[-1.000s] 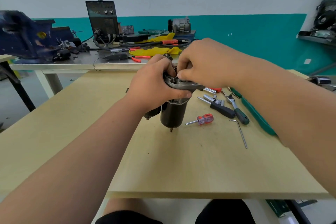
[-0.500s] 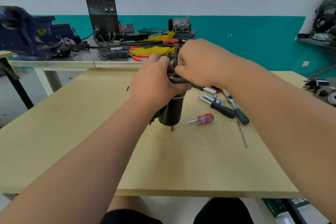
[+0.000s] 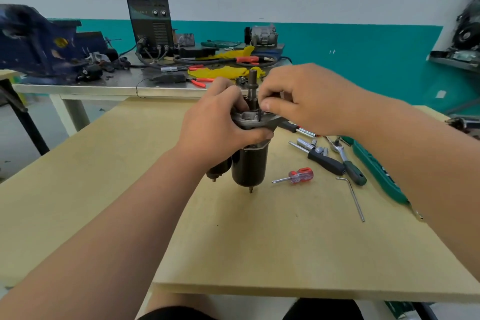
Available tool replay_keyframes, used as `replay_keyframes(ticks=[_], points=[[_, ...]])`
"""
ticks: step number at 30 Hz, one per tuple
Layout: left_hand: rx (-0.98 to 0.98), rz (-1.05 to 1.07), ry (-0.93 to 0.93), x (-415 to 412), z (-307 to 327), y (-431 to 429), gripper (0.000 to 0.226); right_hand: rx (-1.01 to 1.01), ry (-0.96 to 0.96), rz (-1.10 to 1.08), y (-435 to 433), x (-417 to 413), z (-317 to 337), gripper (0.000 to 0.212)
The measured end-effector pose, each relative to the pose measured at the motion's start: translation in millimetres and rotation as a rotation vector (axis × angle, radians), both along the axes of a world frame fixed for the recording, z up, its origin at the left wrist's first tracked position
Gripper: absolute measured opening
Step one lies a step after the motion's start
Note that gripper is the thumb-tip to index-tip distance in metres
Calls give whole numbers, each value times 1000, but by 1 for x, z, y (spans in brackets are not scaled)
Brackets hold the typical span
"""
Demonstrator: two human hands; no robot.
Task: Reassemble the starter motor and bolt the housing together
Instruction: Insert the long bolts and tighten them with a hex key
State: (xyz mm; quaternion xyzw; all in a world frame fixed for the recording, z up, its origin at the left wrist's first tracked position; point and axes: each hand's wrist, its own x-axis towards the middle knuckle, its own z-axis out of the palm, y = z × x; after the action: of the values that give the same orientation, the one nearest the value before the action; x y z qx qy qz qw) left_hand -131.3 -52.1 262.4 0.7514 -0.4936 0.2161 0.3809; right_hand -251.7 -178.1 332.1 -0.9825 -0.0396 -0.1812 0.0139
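Observation:
The starter motor stands upright on the wooden table, black body down, grey flange on top and its shaft pointing up. My left hand grips the motor just under the flange, thumb wrapped across the front. My right hand hovers at the flange's right side, and its fingertips pinch a thin dark bolt standing in the flange. The bolt's lower part is hidden inside the housing.
A red-handled screwdriver, an Allen key, ratchets with black and green grips and a green tool case lie right of the motor. Behind stands a metal bench with a welder, a blue vise and cables.
My right hand has lifted off the top of the motor, uncovering the shaft and flange, and now pinches the bolt. The left hand keeps its grip; the view has shifted slightly.

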Motion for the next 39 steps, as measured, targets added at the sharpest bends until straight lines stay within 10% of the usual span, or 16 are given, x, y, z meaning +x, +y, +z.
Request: replay_keyframes(ticks=[31, 39], points=[[122, -170, 55, -4, 14, -15, 61, -403, 103, 65, -5, 3, 15, 27], [100, 309, -5, -27, 4, -35, 51, -129, 19, -336, 12, 9, 5, 31]])
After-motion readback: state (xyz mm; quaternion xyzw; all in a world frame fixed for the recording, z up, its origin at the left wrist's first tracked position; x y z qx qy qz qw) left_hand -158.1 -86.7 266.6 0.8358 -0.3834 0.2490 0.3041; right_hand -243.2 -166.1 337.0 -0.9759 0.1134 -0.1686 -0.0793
